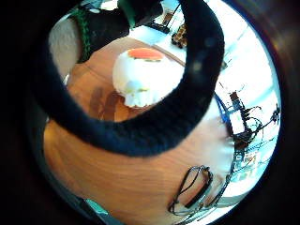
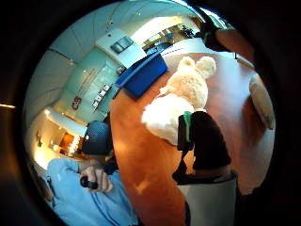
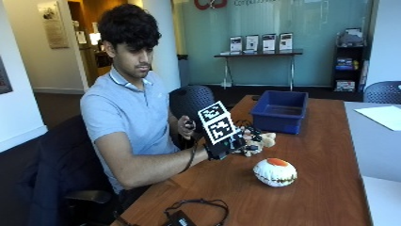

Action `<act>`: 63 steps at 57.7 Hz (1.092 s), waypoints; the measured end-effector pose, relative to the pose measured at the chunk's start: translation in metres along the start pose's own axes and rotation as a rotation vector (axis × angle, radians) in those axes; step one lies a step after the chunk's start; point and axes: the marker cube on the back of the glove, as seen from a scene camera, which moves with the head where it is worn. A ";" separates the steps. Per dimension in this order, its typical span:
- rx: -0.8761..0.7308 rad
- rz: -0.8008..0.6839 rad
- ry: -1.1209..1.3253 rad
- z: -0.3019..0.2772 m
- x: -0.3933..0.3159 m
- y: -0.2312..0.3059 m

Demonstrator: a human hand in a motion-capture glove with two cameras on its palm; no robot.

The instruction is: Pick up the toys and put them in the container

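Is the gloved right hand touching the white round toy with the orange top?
Apart. In the outside view bare table shows between the right hand, which is at the beige plush toy, and the white round toy.

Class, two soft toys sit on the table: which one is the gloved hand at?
The tan plush bear: the gloved right hand is on it, near the blue container. The white round toy with the orange top lies apart, untouched.

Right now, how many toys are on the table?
2: a cream plush bunny under the gloved right hand, and a white ball toy lying alone nearer the table's front edge.
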 end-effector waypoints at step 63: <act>-0.112 0.430 -0.067 -0.003 0.101 -0.104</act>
